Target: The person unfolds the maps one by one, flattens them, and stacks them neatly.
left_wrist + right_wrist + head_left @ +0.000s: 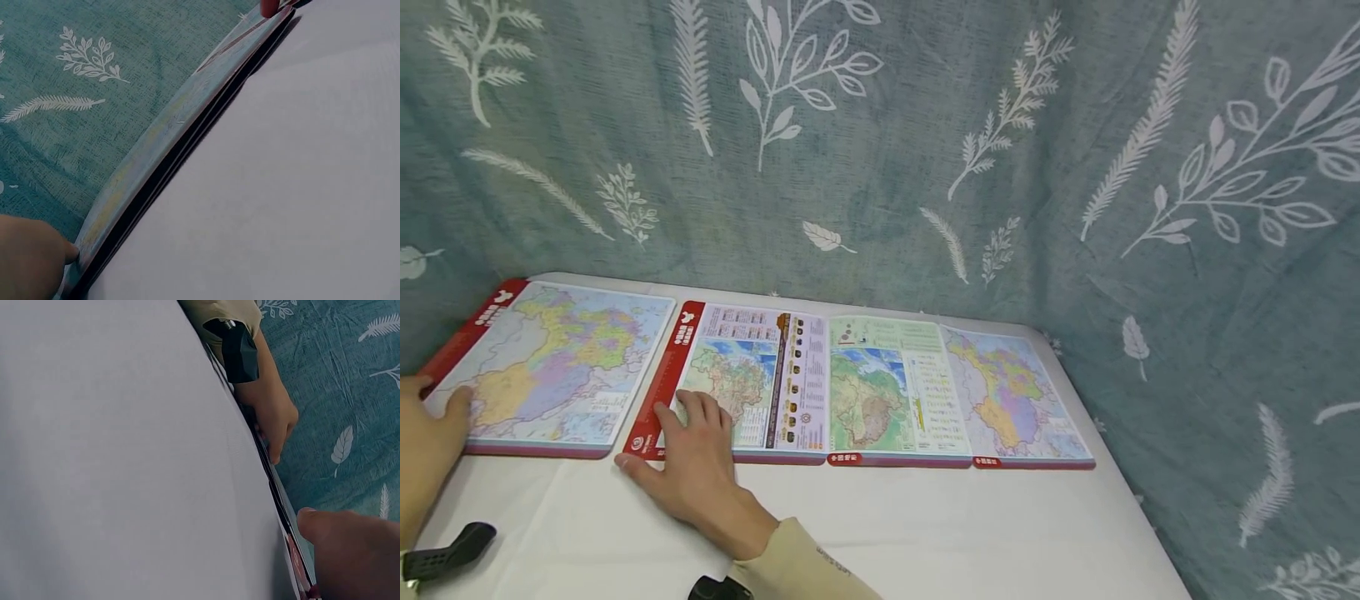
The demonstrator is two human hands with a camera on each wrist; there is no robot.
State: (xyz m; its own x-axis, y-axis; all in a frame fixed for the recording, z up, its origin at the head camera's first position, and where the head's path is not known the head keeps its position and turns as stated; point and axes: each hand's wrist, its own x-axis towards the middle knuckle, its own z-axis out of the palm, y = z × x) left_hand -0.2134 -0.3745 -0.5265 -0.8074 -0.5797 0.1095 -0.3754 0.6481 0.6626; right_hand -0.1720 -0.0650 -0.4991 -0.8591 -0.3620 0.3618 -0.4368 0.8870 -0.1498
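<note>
In the head view, a stiff map sheet (557, 375) with a red left strip lies on the white table. My left hand (430, 450) rests at its lower left corner, thumb on the printed face; the frame edge cuts this hand off. To the right lies a row of three overlapping map panels (891, 392), the leftmost with a red strip. My right hand (696, 454) rests on that panel's lower left corner, fingers spread and thumb beyond the near edge. The right wrist view shows my right hand (362, 550) and my left hand (272, 415) along the sheets' near edges.
A white cloth (925, 533) covers the table. Behind and to the right hangs a green curtain (880, 192) with white leaf prints. Black wrist devices (448, 550) sit on both forearms. A narrow gap separates the left map from the row.
</note>
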